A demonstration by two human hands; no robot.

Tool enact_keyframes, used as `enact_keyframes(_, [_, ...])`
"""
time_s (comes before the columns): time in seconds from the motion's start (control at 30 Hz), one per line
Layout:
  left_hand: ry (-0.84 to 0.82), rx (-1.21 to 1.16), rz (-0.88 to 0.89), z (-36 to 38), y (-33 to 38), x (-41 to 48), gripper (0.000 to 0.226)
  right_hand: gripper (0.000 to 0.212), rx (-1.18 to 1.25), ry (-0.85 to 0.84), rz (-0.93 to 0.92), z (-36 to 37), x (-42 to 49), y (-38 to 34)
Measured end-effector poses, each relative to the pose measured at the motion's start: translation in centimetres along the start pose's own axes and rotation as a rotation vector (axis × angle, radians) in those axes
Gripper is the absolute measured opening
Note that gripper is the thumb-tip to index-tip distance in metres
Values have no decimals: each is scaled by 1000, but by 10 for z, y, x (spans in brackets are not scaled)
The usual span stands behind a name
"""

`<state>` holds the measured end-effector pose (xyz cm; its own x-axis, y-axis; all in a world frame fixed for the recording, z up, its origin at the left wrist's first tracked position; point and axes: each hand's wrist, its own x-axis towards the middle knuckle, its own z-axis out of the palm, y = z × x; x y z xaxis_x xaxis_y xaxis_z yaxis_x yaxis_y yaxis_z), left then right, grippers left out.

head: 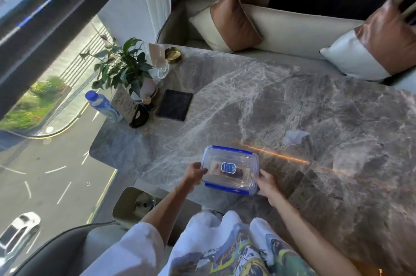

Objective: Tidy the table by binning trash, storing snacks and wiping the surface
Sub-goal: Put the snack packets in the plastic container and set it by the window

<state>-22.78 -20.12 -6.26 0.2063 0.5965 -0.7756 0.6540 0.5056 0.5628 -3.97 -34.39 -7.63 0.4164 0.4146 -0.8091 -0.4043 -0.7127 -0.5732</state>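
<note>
A clear plastic storage box (229, 168) with blue clips and its lid on rests near the front edge of the grey marble table (292, 106). Snack packets show through the lid. My left hand (193, 173) grips the box's left side and my right hand (266, 184) holds its right front corner. A crumpled white tissue (295, 137) lies on the table to the right beyond the box. A small bin (132, 204) with trash inside stands on the floor at the table's left front corner.
At the table's left edge stand a blue-capped water bottle (103, 106), a potted plant (126, 68), a small sign, a black square mat (175, 105) and a gold dish (173, 55). A cream sofa with cushions (234, 21) runs behind the table. A window is at left.
</note>
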Motion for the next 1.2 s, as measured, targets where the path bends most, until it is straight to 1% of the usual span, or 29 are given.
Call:
enact_keyframes(0.03, [11,-29,-24,-2,-4,0,14,42,-4,9,-8,2,-1,4])
enact_keyframes(0.07, [21,-64,-36,-5,-7,2,21,42,-1,12,-21,4,0,7])
enact_keyframes(0.13, [35,-122,-55,-14,-9,4,36,46,-3,10,-31,10,-2,5])
enact_keyframes(0.17, [50,-157,-60,-19,-10,6,38,47,-6,8,-30,13,-2,3])
enact_keyframes(0.27, [85,-212,-55,-40,-17,10,38,51,-6,2,-22,31,-1,-1])
enact_keyframes(0.37, [78,-246,-63,-71,-20,19,36,53,-10,-23,-17,58,3,-13])
enact_keyframes(0.5, [94,-216,-71,-131,-31,30,34,53,-5,-48,14,121,1,-28])
enact_keyframes(0.63, [156,-133,-37,-201,-49,48,33,50,18,-63,30,202,-3,-38])
enact_keyframes(0.8, [320,-142,-2,-290,-66,70,32,49,48,-100,40,304,0,-55])
enact_keyframes(0.9, [399,-60,59,-331,-73,82,32,47,64,-108,52,358,6,-68])
enact_keyframes(0.97, [411,-51,62,-352,-75,92,27,45,64,-86,62,384,8,-74])
enact_keyframes(1.1, [421,-105,63,-382,-71,104,32,41,148,-56,112,420,9,-82])
enact_keyframes(1.2, [479,-97,62,-399,-67,111,32,37,197,-49,125,445,7,-81])
